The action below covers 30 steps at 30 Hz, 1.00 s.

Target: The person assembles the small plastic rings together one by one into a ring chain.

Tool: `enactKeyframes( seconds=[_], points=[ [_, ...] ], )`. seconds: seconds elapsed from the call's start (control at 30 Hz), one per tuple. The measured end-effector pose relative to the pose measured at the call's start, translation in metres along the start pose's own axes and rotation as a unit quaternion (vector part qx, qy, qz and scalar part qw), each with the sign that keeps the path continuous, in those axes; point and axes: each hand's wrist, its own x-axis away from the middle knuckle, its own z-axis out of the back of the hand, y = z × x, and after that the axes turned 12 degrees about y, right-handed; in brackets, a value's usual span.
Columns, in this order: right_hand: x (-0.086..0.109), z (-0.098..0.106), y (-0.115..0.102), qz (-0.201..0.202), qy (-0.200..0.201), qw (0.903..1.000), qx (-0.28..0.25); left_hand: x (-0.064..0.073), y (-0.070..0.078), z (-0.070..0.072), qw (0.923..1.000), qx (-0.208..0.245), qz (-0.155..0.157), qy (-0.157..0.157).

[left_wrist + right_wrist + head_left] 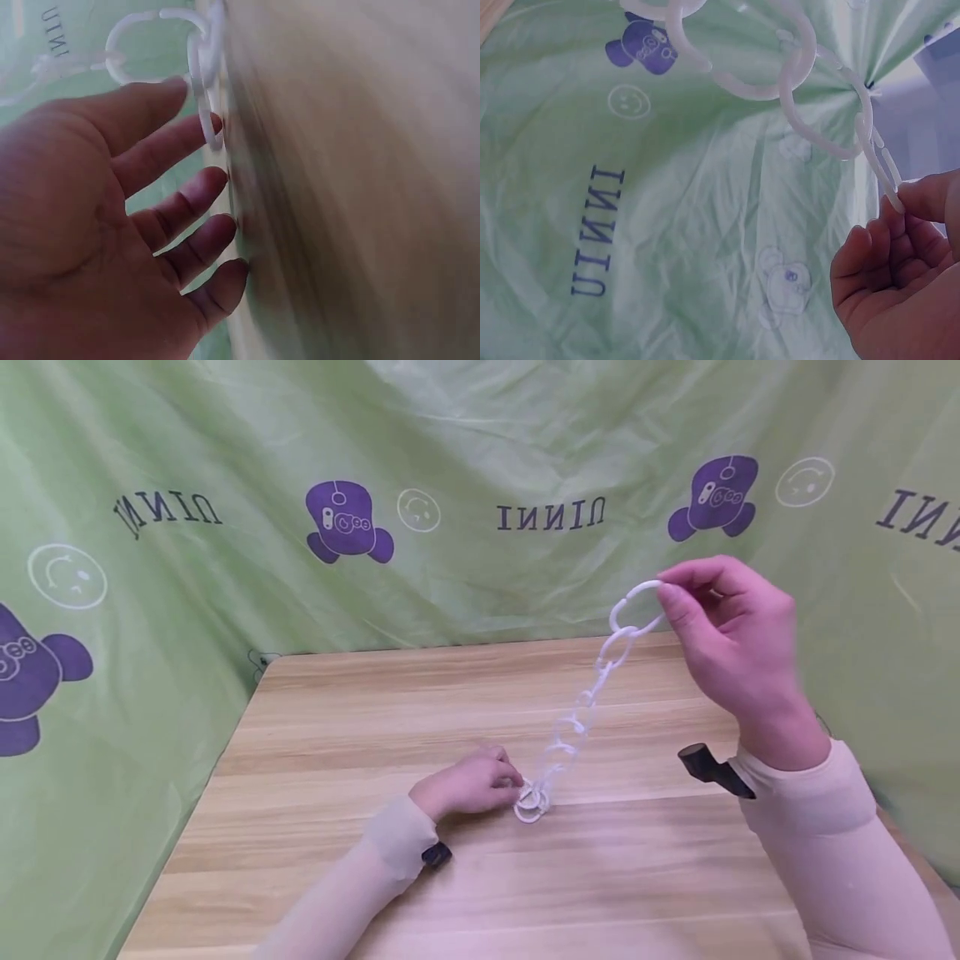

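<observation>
A chain of white plastic rings (615, 649) runs slantwise between the two hands, its middle blurred. My right hand (738, 635) is raised at the right and pinches the top ring between thumb and forefinger, as the right wrist view also shows at the end ring (883, 169). Low over the table, my left hand (472, 783) is at the chain's lower end, where some rings bunch together. In the left wrist view, a ring (204, 112) sits between the thumb and forefinger, while the other fingers (199, 251) are loosely bent and hold nothing.
The wooden table (337, 710) lies under both hands. A green curtain (465, 435) with purple figures and lettering hangs behind it and along the sides. Black wrist-worn devices stick out by the right sleeve (810, 802) and the left sleeve (401, 839).
</observation>
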Motion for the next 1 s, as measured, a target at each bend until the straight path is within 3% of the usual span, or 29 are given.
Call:
enactKeyframes(
  seconds=[0.23,0.37,0.53,0.67,0.73,0.87,1.0],
  points=[
    [-0.003,0.019,0.019,-0.035,0.026,0.9989,-0.019,0.021,-0.022,0.01,0.9963,-0.035,0.071,0.033],
    [0.002,0.034,0.037,-0.096,0.019,0.9946,0.034,0.038,-0.037,0.023,0.9929,-0.044,0.1,0.047],
    [0.019,0.046,0.071,-0.176,-0.037,0.9759,0.124,0.06,-0.054,0.039,0.9854,-0.069,0.134,0.078],
    [0.04,0.045,0.097,-0.224,-0.072,0.9619,0.14,0.072,-0.062,0.045,0.9785,-0.106,0.153,0.089],
    [0.05,0.044,0.108,-0.242,-0.082,0.9566,0.14,0.075,-0.063,0.046,0.9786,-0.116,0.148,0.083],
    [0.063,0.042,0.123,-0.261,-0.092,0.9506,0.141,0.075,-0.064,0.047,0.9848,-0.093,0.13,0.067],
    [0.07,0.041,0.134,-0.288,-0.098,0.9434,0.132,0.082,-0.07,0.049,0.9824,-0.05,0.164,0.075]
  ],
)
